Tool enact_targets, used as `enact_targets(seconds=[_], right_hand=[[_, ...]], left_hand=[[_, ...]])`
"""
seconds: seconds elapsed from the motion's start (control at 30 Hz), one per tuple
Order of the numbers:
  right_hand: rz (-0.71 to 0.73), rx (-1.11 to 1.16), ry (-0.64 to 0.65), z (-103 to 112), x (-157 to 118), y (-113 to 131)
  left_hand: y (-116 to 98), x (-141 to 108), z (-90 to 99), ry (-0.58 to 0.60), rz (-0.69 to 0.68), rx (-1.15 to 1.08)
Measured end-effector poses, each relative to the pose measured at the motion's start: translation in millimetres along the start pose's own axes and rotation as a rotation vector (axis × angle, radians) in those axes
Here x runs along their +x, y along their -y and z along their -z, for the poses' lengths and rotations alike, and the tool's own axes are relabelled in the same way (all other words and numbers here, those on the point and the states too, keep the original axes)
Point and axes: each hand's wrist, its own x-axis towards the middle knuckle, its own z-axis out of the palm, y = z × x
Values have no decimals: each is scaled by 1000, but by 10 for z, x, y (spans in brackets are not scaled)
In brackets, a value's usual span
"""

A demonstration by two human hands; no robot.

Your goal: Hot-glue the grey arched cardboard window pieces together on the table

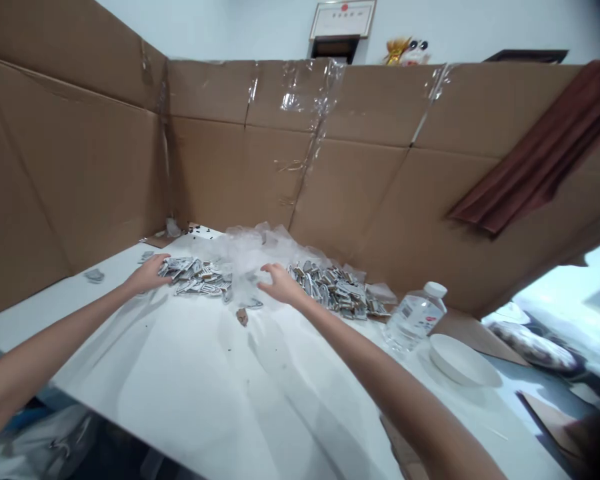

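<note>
My left hand (149,275) is at the left end of a heap of small flat grey-and-white pieces (203,277), thumb and fingers apart against its edge. My right hand (283,285) is open, its fingers spread beside crumpled clear plastic bags (253,250). Just right of it lies a second heap of similar pieces (337,290). A small brown scrap (242,317) rests on the white tabletop (195,380) in front of the bags. What exactly the pieces are is too small to make out.
Tall cardboard walls (220,167) enclose the back and left of the table. To the right stand a clear plastic bottle (415,317) with a white cap and a white bowl (463,360). Dark red cloth (535,153) hangs over the right wall. Loose pieces (95,275) lie at the left.
</note>
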Motion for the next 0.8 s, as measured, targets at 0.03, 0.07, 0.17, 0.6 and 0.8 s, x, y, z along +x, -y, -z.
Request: enact_targets(seconds=[0.03,0.07,0.17,0.6,0.8], right_hand=[[37,-7,33,-127,85,157],[76,-16,69,-247,172,308],[185,-59,157,-548,452,691],[243,-294,437,-1037,1711,1009],[188,-403,573,-1089,1967,807]], left_hand=[[52,29,-6,20,-1,-6],[85,70,-12,45,-11,-12],[104,245,-35,138,-62,-29],[-63,928,-124,495,-366,-131],[-35,1052,-227,564,-389,-123]])
